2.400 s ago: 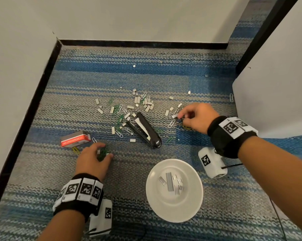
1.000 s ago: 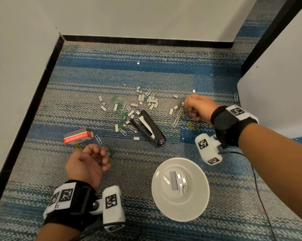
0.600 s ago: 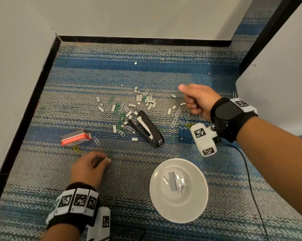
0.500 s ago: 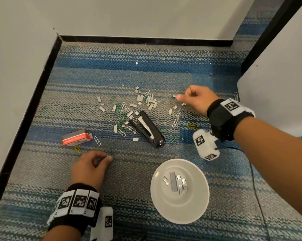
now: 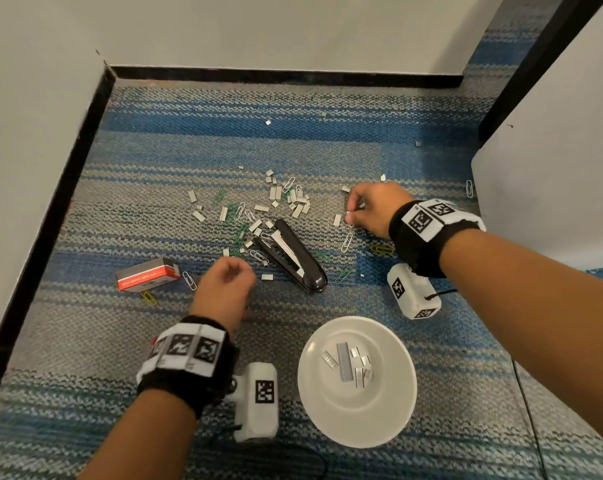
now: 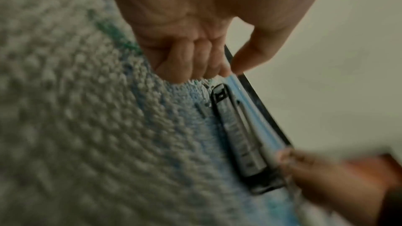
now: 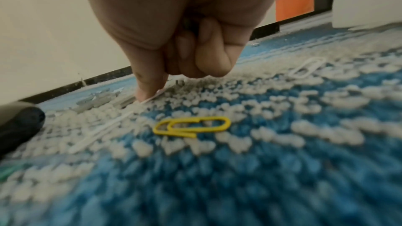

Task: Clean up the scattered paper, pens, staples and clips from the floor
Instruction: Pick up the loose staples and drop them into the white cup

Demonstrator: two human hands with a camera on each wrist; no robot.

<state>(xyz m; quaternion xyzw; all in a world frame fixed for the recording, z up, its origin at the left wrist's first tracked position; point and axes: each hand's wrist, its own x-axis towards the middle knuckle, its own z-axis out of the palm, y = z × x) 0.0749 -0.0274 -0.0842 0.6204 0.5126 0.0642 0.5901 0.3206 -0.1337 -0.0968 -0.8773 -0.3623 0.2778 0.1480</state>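
carpet (image 5: 414, 98) | on it: staples (image 5: 295, 199), clips (image 5: 236, 211), stapler (image 5: 293, 259), box (image 5: 147, 274), plate (image 5: 390, 424) w/ prob. staple strips

The left hand (image 5: 224, 289) has left the carpet near the red staple box (image 5: 147, 274) and now hangs, fingers curled, just beside the near end of the black stapler (image 5: 291, 259). The right hand (image 5: 373, 209) has dropped from its raised fist to the carpet beyond the stapler, pinching at a staple strip (image 5: 348, 213).
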